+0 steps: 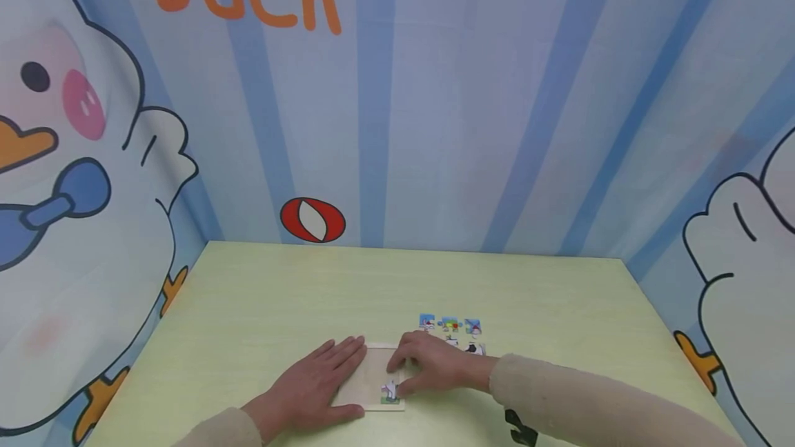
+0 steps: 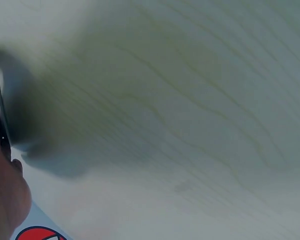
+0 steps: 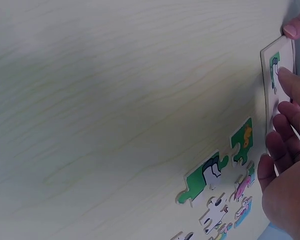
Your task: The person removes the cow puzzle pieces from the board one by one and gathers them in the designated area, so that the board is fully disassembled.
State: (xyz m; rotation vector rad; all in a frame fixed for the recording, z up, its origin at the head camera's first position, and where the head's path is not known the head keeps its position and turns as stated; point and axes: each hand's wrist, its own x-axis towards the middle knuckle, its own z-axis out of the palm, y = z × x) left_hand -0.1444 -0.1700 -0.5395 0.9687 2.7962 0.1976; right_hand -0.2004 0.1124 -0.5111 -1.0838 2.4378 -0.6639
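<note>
A pale puzzle board (image 1: 368, 371) with a thin raised rim lies near the table's front. My left hand (image 1: 317, 385) rests flat across its left part, fingers extended and thumb along the near edge. In the board's near right corner sits a jigsaw piece (image 1: 388, 395) printed with a white figure on green. My right hand (image 1: 431, 362) is over the board's right side, its thumb touching that piece and its other fingers loosely bent. The right wrist view shows the thumb on the piece (image 3: 274, 70); only a sliver of my left hand (image 2: 7, 200) enters the left wrist view.
Several loose jigsaw pieces (image 1: 426, 321) lie in rows beyond my right hand, partly hidden by it. Among them are a green piece with black and white legs (image 3: 205, 177) and one with orange (image 3: 242, 142). A black object (image 1: 520, 428) shows beneath the right sleeve.
</note>
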